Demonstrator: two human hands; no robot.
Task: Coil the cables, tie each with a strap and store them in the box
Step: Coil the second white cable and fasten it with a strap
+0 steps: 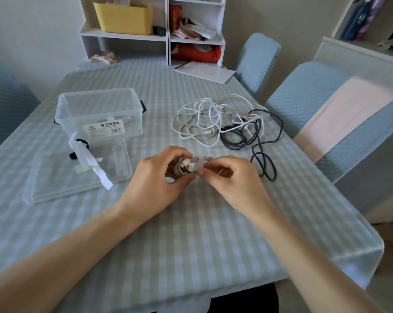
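Table [191, 233], checked cloth: bears all task items.

Box [100, 114], clear plastic, open, at left rear; contents unclear through the wall. Its lid [78, 177] lies flat in front, nearer the person, carrying spare straps [89, 163], white and black.

Loose cables [213, 118], white and dark, tangled together at right rear, well apart from the box; not yet coiled.

Left hand [154, 177]: fingers curled round one end of the coiled white cable [186, 168], holding the loops bunched just above the table centre.

Right hand [233, 179]: thumb and forefinger pinch the white strap [201, 164] wrapped round the coil's middle.

Step in hand, by judgement: tying the first coil; coiling appears done. Next move calls for pressing the strap end closed while the loops stay gripped, then carrying the bundle left into the box.
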